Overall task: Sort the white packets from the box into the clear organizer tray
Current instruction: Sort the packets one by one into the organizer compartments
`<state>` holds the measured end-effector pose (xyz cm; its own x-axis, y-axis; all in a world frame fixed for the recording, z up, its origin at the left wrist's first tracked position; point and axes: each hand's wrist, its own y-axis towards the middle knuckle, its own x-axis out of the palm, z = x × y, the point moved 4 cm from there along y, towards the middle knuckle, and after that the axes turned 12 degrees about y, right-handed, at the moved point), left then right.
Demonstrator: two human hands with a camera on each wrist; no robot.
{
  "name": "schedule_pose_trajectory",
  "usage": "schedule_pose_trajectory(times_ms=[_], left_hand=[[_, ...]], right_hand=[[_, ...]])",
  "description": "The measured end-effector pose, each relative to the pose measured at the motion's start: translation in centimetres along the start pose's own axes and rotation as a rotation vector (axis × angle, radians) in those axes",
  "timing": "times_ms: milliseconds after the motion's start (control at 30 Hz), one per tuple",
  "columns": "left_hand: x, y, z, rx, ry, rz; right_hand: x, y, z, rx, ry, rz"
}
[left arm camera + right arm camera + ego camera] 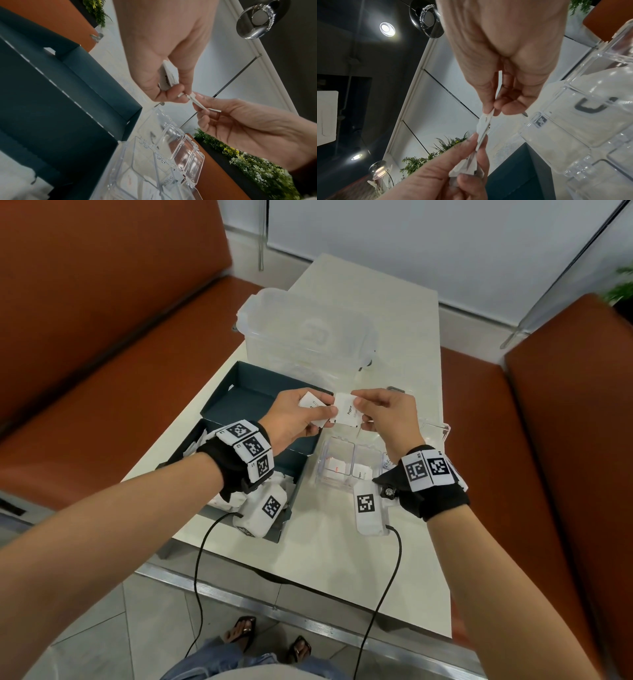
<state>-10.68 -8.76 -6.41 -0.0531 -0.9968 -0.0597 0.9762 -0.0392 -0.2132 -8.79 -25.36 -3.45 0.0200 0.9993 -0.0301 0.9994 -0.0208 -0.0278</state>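
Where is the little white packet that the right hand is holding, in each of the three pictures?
Head view: the white packet is in the middle, above the clear organizer tray.
Left wrist view: the packet is seen edge-on, right of centre, pinched by the right hand.
Right wrist view: the packet is edge-on at centre, below the fingertips.
Shared landmark: the clear organizer tray.

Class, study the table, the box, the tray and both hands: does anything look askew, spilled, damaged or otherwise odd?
Nothing stands out. The left hand holds a few white packets, and the right hand pinches one packet above the clear organizer tray, which sits beside the open dark box. Some compartments already hold packets.
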Motion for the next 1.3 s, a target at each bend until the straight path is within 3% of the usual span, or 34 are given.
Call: schedule_pose_trajectory(times_ms=[500, 933, 1100, 1300], left_hand=[[0.9, 0.0, -1.4, 0.015, 0.047, -0.009], [0.7, 0.3, -0.5, 0.054, 0.181, -0.035], [-0.2, 0.6, -1.3, -0.038, 0.115, 0.026], [-1.0, 0.4, -2.2, -0.102, 0.013, 0.015]], right_hand=[[-0.7, -0.4, 1.0, -0.075, -0.096, 0.033], [-0.8, 1.4, 0.1, -0.055, -0.349, -0.165], [-1.6, 2.5, 1.6, -0.06, -0.42, -0.03], [-1.1, 2.3, 5.0, 0.074, -0.547, -0.091]])
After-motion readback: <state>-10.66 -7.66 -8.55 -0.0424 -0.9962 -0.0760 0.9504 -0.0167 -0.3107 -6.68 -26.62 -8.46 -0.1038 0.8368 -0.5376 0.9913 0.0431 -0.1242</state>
